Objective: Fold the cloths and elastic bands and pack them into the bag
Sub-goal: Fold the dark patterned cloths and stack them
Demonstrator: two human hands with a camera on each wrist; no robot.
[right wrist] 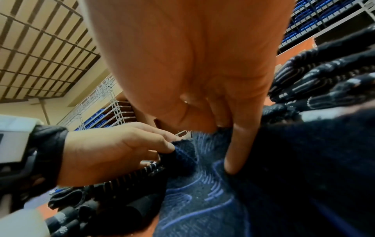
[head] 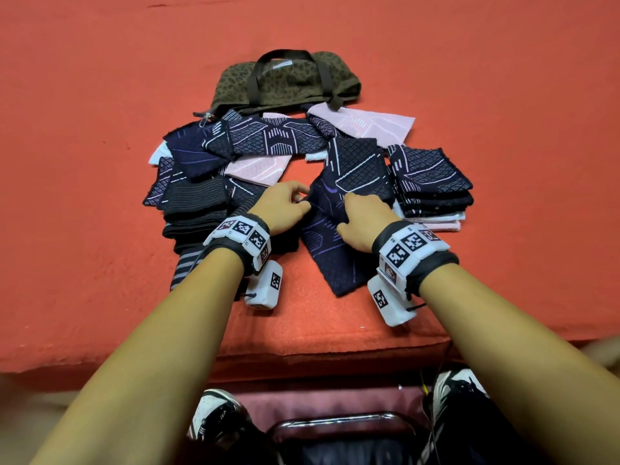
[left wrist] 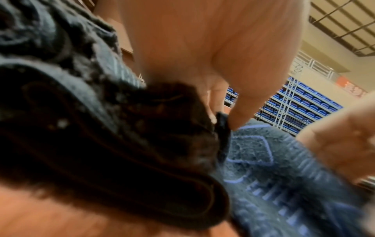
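Your left hand (head: pixel 281 205) pinches the left edge of a dark navy cloth (head: pixel 339 229) lying mid-table; grip clamped, thumb and forefinger on the hem, as the left wrist view confirms. Your right hand (head: pixel 360 220) sits on the same cloth just to the right. Its thumb digs into the fabric in the right wrist view, and the fingers look curled into a bunch of it, so read that grip as clamped too.

Progress, as judged: early. One neat stack of folded cloths (head: pixel 432 182) sits at 3 o'clock of your hands. A second folded pile of dark ribbed pieces (head: pixel 198 209) sits at 9 o'clock. Loose navy and pink cloths (head: pixel 258 167) fan from 10 to 1 o'clock. The leopard-print bag (head: pixel 285 82) lies flat at 12 o'clock, beyond them; you cannot tell whether anything is in it. Folding is partly done; packing appears not to be started.

Room: the near edge of the red table (head: pixel 100 162) runs close behind your wrists. Open surface lies wide at far left and far right. The stacks crowd the cloth on both sides.
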